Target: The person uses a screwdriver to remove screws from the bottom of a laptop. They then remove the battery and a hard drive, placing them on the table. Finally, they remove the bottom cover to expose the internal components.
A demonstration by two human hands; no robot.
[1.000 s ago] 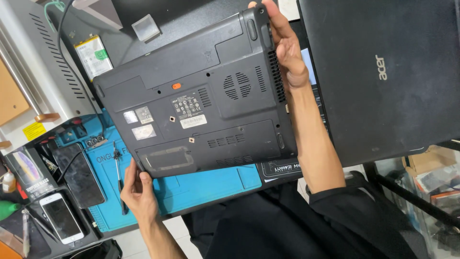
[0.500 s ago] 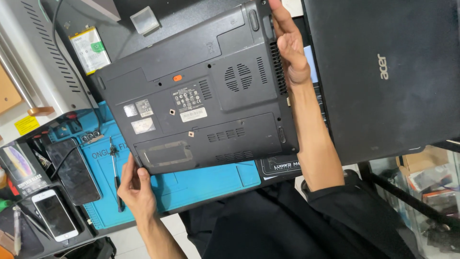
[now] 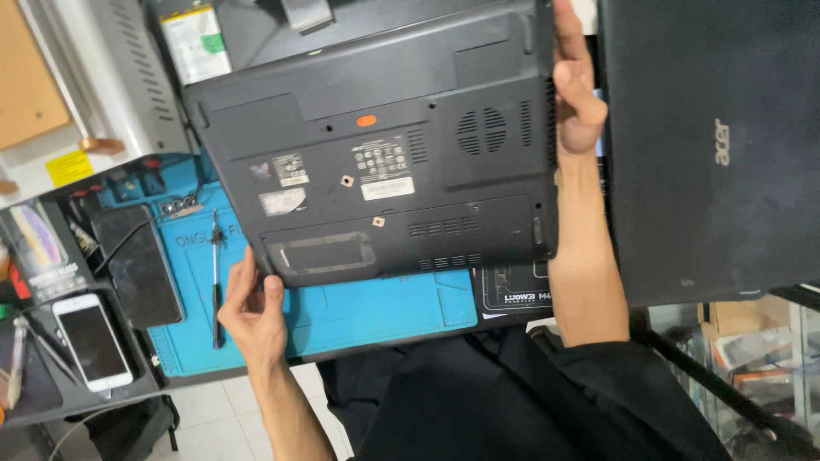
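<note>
Blue mat (image 3: 376,312) lies under the laptop (image 3: 384,162), held underside-up just above it; left hand (image 3: 252,312) pinches its near corner, right hand (image 3: 576,94) clasps the far edge; all covers seemingly unopened

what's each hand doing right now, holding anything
Left hand: closed on the near corner of the upturned dark laptop.
Right hand: gripping the same laptop's far edge.

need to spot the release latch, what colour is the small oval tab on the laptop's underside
Orange, on the laptop's dark grey underside; the head view shows the tab best.
</note>
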